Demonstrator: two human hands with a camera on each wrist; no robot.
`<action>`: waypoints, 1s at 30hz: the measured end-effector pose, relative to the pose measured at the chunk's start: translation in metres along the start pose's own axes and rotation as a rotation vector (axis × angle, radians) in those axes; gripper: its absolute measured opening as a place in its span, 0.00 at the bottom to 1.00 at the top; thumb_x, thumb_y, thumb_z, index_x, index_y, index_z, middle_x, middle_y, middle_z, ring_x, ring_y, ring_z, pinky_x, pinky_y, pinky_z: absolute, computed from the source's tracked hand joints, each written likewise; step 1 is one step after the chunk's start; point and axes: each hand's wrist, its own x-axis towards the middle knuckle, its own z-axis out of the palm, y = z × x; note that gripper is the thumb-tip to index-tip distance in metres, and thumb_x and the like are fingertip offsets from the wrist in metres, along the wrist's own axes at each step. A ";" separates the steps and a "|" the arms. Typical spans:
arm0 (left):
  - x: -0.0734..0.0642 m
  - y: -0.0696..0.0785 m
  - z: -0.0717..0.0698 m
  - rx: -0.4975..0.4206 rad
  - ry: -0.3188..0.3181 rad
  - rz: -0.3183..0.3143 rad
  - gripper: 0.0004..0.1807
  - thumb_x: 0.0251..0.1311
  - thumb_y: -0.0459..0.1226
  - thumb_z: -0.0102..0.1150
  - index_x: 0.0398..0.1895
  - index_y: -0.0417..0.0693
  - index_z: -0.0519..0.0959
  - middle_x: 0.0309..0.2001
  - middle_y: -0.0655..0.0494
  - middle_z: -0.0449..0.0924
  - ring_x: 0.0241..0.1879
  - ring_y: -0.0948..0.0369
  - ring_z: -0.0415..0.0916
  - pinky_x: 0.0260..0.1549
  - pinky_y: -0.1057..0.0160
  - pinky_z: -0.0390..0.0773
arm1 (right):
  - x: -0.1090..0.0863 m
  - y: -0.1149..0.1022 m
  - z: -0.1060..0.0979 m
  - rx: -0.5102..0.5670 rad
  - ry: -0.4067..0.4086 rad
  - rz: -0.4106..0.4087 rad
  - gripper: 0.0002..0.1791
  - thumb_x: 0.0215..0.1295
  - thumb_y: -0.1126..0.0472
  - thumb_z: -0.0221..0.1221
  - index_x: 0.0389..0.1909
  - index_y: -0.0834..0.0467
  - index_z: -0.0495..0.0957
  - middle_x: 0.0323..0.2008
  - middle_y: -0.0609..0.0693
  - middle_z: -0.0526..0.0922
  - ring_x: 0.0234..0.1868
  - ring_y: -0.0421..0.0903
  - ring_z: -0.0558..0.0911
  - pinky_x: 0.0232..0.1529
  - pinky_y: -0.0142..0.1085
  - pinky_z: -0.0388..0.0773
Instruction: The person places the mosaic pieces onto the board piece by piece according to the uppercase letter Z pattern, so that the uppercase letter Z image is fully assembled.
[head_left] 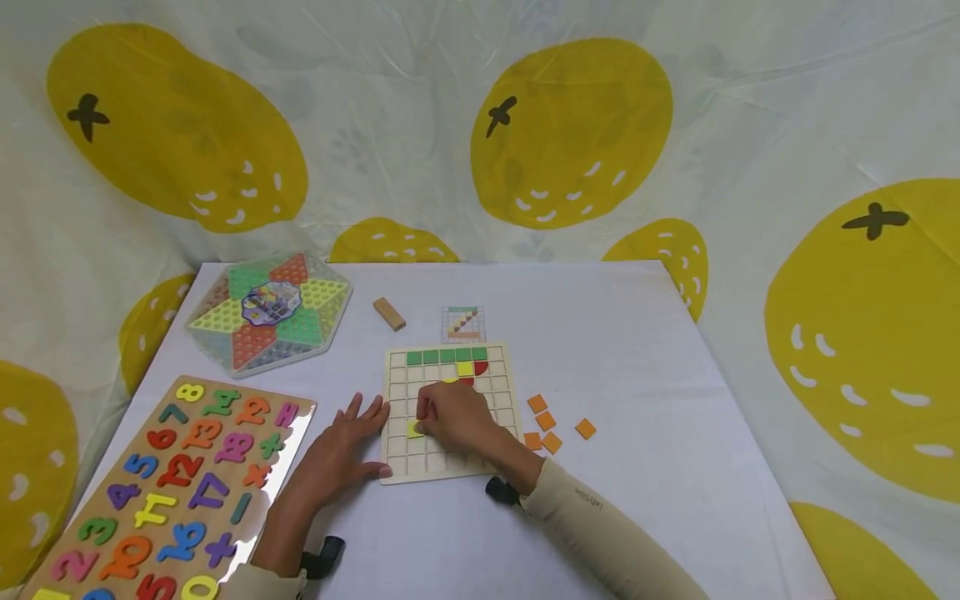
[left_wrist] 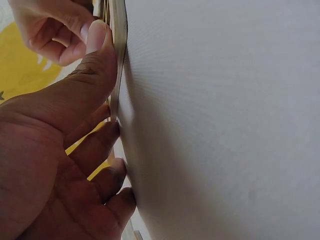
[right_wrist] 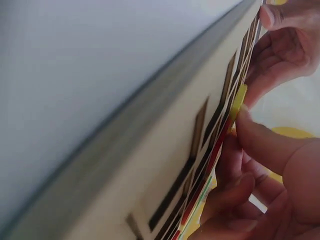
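A wooden grid board lies on the white table. My right hand pinches a yellow square tile between thumb and finger, low over a cell toward the board's left side. My left hand rests at the board's left edge with fingers spread; its thumb lies against the edge in the left wrist view. Along the top row sit several green square tiles. Below them are a yellow tile and a red rounded piece. My right hand hides the middle cells.
Several orange square tiles lie right of the board. Behind it are a pattern card and a small wooden block. A hexagonal star-patterned game board stands back left, and a number puzzle board lies front left.
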 end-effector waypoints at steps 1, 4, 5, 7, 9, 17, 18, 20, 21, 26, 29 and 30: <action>0.000 0.000 0.000 -0.001 0.001 0.004 0.56 0.46 0.45 0.85 0.80 0.46 0.67 0.81 0.46 0.62 0.84 0.35 0.48 0.73 0.26 0.63 | 0.001 0.000 0.000 -0.001 0.013 0.009 0.12 0.63 0.53 0.76 0.29 0.44 0.80 0.21 0.39 0.77 0.26 0.37 0.74 0.25 0.31 0.68; 0.001 -0.001 0.001 -0.003 0.001 0.008 0.56 0.46 0.45 0.85 0.80 0.45 0.67 0.81 0.46 0.62 0.84 0.34 0.49 0.73 0.26 0.62 | 0.002 0.001 0.000 -0.004 0.037 0.030 0.12 0.64 0.54 0.75 0.29 0.43 0.80 0.21 0.40 0.77 0.27 0.38 0.75 0.25 0.32 0.68; 0.001 -0.001 0.001 0.002 0.001 0.010 0.56 0.46 0.45 0.85 0.80 0.45 0.67 0.81 0.46 0.62 0.83 0.34 0.49 0.73 0.26 0.62 | 0.003 0.001 0.000 -0.005 0.035 0.033 0.12 0.64 0.53 0.75 0.29 0.43 0.80 0.22 0.40 0.77 0.27 0.39 0.75 0.25 0.32 0.68; 0.001 -0.001 0.001 0.002 0.001 0.007 0.56 0.45 0.45 0.85 0.80 0.45 0.67 0.81 0.46 0.62 0.83 0.34 0.49 0.73 0.26 0.63 | 0.004 0.001 0.000 -0.009 0.026 0.037 0.11 0.64 0.54 0.75 0.30 0.43 0.80 0.22 0.40 0.77 0.27 0.39 0.75 0.25 0.32 0.68; 0.001 -0.001 0.001 0.006 0.001 0.007 0.56 0.45 0.45 0.85 0.80 0.45 0.67 0.81 0.46 0.62 0.83 0.34 0.49 0.72 0.26 0.63 | 0.005 0.001 -0.001 -0.016 0.012 0.039 0.11 0.64 0.54 0.75 0.30 0.43 0.80 0.22 0.40 0.77 0.28 0.40 0.75 0.26 0.32 0.68; 0.001 -0.001 0.001 0.010 -0.010 -0.006 0.56 0.46 0.45 0.85 0.80 0.46 0.66 0.81 0.47 0.61 0.84 0.35 0.48 0.72 0.26 0.64 | 0.002 -0.001 -0.009 -0.046 -0.033 -0.006 0.11 0.62 0.56 0.76 0.30 0.45 0.81 0.22 0.39 0.77 0.27 0.39 0.75 0.25 0.32 0.69; 0.001 -0.001 0.000 0.010 -0.008 -0.004 0.56 0.46 0.45 0.85 0.80 0.46 0.66 0.81 0.47 0.62 0.84 0.35 0.48 0.72 0.26 0.64 | 0.002 -0.001 -0.009 -0.049 -0.033 -0.010 0.11 0.62 0.56 0.76 0.30 0.45 0.81 0.22 0.39 0.77 0.27 0.39 0.75 0.25 0.32 0.69; 0.001 0.000 -0.001 0.009 -0.004 0.000 0.56 0.46 0.45 0.85 0.80 0.45 0.67 0.81 0.46 0.62 0.84 0.35 0.48 0.72 0.26 0.64 | 0.002 -0.001 -0.010 -0.054 -0.032 -0.007 0.10 0.63 0.56 0.76 0.31 0.45 0.82 0.22 0.39 0.77 0.27 0.39 0.75 0.25 0.32 0.70; 0.001 0.000 -0.001 0.007 -0.002 0.001 0.56 0.46 0.45 0.85 0.80 0.45 0.67 0.81 0.46 0.62 0.83 0.34 0.48 0.72 0.26 0.64 | 0.002 0.000 -0.009 -0.055 -0.030 -0.007 0.10 0.63 0.56 0.75 0.31 0.45 0.82 0.22 0.40 0.77 0.27 0.39 0.75 0.25 0.32 0.70; 0.001 -0.001 0.000 -0.003 -0.005 -0.004 0.56 0.46 0.45 0.85 0.80 0.46 0.66 0.81 0.47 0.61 0.84 0.35 0.48 0.73 0.26 0.63 | -0.001 0.005 -0.010 -0.016 -0.031 -0.014 0.09 0.62 0.55 0.75 0.36 0.45 0.83 0.23 0.39 0.78 0.28 0.38 0.76 0.28 0.31 0.71; 0.001 -0.001 0.000 0.005 -0.009 -0.002 0.56 0.47 0.45 0.85 0.80 0.46 0.66 0.82 0.48 0.61 0.84 0.36 0.47 0.73 0.26 0.62 | -0.004 0.010 -0.013 0.041 -0.038 -0.016 0.10 0.62 0.54 0.76 0.40 0.46 0.84 0.24 0.39 0.79 0.29 0.38 0.77 0.31 0.31 0.72; 0.001 -0.002 0.000 0.010 -0.007 0.001 0.56 0.47 0.45 0.85 0.80 0.46 0.66 0.81 0.47 0.61 0.84 0.35 0.47 0.73 0.26 0.62 | -0.005 0.012 -0.015 0.055 -0.038 -0.018 0.11 0.62 0.54 0.76 0.40 0.46 0.84 0.25 0.39 0.80 0.30 0.37 0.78 0.32 0.31 0.73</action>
